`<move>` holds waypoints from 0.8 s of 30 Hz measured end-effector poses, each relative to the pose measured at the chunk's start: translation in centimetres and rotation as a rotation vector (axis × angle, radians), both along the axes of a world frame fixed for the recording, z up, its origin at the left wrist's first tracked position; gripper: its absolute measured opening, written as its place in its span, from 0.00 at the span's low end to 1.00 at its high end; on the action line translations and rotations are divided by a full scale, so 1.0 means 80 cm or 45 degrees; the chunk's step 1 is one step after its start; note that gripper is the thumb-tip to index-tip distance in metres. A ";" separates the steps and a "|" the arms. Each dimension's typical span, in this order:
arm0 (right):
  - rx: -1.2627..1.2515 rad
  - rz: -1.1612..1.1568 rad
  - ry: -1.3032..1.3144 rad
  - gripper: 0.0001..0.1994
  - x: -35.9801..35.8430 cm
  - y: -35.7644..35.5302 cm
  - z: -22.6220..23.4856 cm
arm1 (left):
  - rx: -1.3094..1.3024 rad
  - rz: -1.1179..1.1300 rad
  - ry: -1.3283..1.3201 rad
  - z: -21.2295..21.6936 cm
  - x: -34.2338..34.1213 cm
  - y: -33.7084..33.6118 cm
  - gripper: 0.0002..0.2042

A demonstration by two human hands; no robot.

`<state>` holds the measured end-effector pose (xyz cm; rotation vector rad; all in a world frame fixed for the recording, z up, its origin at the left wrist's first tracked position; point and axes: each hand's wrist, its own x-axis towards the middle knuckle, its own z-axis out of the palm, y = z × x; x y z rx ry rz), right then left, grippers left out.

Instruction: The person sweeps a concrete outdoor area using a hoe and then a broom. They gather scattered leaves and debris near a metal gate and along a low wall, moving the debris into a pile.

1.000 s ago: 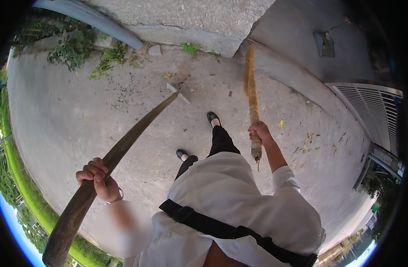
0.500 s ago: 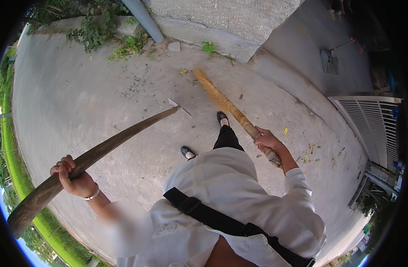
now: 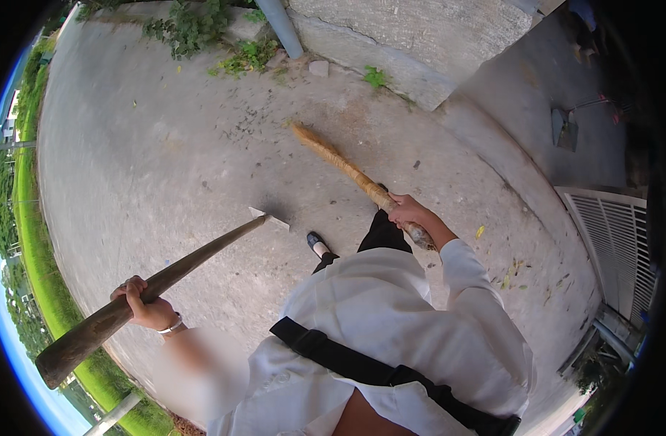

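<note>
My left hand point(image 3: 145, 305) is wrapped round the thick end of a hoe's point(image 3: 202, 256) long wooden handle. The handle slants up and to the right, and its thin metal blade is low over the concrete, though whether it touches is hard to tell. On the other side my right hand point(image 3: 411, 211) grips a straw broom point(image 3: 358, 178) near its bound butt end. The broom points up and left, its tan bristles close to the ground ahead of my feet. One dark shoe point(image 3: 318, 243) shows between the two tools; the other is mostly hidden behind the broom and my right hand.
Scattered leaf bits point(image 3: 249, 127) lie on the concrete ground point(image 3: 129, 182). Ahead are a grey pipe point(image 3: 281, 27), a concrete block wall point(image 3: 391, 47) and weeds. A white slatted gate point(image 3: 609, 247) and a dustpan point(image 3: 563, 129) are on the right; a grass strip point(image 3: 38, 247) borders the left.
The broom has swept left and its tip is now further left, with my right hand also shifted left. The hoe's blade has come back nearer to me; my view has shifted slightly.
</note>
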<state>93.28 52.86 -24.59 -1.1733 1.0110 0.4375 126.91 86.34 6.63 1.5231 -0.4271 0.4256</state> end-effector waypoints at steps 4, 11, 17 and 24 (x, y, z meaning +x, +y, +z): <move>-0.120 0.093 0.002 0.41 0.000 -0.017 0.078 | 0.039 0.086 -0.013 -0.015 -0.004 0.024 0.05; -0.685 -0.119 0.040 0.43 0.072 -0.092 -0.084 | 0.024 0.172 -0.044 -0.013 -0.009 0.073 0.06; -0.599 0.065 0.168 0.43 0.139 -0.034 -0.165 | -0.011 0.191 -0.022 -0.012 -0.009 0.095 0.06; 0.023 0.080 -0.063 0.40 0.122 -0.042 0.054 | 0.057 0.393 -0.059 -0.010 0.003 0.124 0.06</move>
